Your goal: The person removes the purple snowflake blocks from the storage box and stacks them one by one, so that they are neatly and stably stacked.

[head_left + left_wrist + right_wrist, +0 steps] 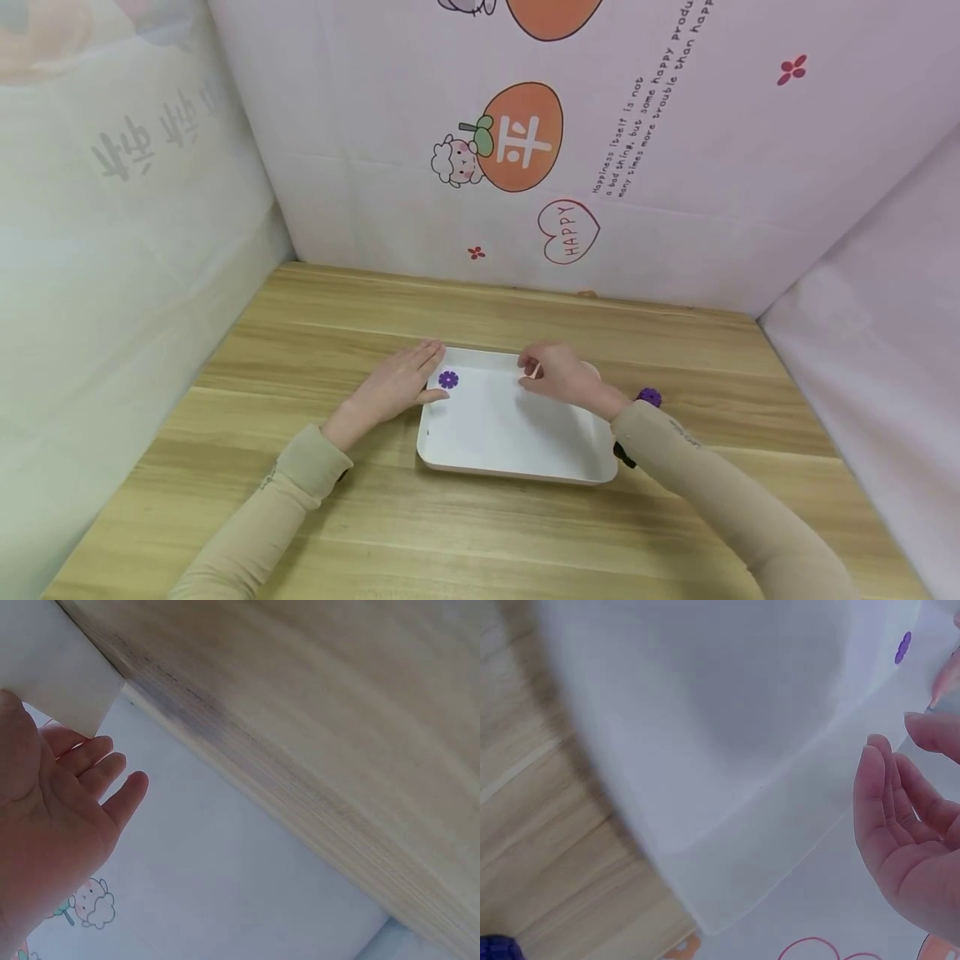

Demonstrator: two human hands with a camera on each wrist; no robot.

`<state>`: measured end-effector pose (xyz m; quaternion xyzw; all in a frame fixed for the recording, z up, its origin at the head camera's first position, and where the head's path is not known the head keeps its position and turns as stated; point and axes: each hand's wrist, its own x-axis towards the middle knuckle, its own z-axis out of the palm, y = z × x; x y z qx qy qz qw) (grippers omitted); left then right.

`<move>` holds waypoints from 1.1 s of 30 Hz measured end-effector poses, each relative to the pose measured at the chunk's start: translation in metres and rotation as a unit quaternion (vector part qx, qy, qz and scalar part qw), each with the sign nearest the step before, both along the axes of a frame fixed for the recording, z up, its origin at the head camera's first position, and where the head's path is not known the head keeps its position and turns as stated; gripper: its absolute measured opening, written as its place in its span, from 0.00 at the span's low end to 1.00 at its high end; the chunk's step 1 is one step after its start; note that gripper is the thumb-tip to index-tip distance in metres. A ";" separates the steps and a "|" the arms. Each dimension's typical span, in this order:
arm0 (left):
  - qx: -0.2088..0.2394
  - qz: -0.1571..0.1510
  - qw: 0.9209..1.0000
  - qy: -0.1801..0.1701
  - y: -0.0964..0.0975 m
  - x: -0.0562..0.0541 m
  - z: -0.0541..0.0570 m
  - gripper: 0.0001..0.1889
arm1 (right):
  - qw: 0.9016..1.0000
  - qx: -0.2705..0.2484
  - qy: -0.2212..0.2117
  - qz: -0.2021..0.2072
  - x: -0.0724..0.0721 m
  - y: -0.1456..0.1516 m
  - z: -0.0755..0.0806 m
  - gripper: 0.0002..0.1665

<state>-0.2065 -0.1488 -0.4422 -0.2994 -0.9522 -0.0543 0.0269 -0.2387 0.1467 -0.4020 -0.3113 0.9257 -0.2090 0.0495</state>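
A shallow white tray (495,429) rests on the table. Inside it, near the back left corner, a purple snowflake-shaped plastic disc (447,380) leans on or lies by the wall. My left hand (393,383) rests at the tray's left edge, fingers extended along the back left corner and thumb reaching over the rim. In the left wrist view, the left fingers (124,799) lie just outside a tray corner. Over the tray's back right part hovers my right hand (562,375), fingers loosely bent with a gap to the thumb and nothing visible between them.
To the right of the tray, beside the right sleeve, sits a purple notched piece (650,397), partly hidden by the sleeve. The wood-grain table (450,533) is bounded by a printed white cloth (375,192) at the back and on both sides.
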 end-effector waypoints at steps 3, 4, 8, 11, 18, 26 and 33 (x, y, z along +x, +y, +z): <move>-0.001 0.000 1.000 0.004 0.000 0.000 0.000 0.43 | 1.000 -0.007 -0.001 0.007 -0.001 -0.006 -0.003 0.11; -0.001 0.001 1.000 0.004 0.000 0.000 -0.001 0.43 | 1.000 -0.009 -0.003 0.007 -0.001 -0.008 -0.004 0.11; -0.002 0.002 1.000 0.008 0.001 0.000 -0.001 0.43 | 1.000 -0.003 -0.008 0.012 -0.002 -0.016 -0.007 0.11; -0.003 0.003 1.000 0.007 0.001 -0.001 -0.002 0.43 | 1.000 0.002 -0.013 0.016 -0.003 -0.023 -0.009 0.11; -0.004 0.008 1.000 0.003 0.001 0.000 -0.001 0.42 | 0.999 0.006 -0.017 0.028 -0.003 -0.040 -0.011 0.11; -0.008 0.005 1.000 0.006 0.001 0.001 0.001 0.42 | 0.999 0.010 -0.032 0.034 -0.005 -0.057 -0.015 0.13; -0.018 0.005 1.000 0.010 0.001 0.001 0.001 0.42 | 0.999 0.006 -0.026 0.037 -0.006 -0.071 -0.023 0.14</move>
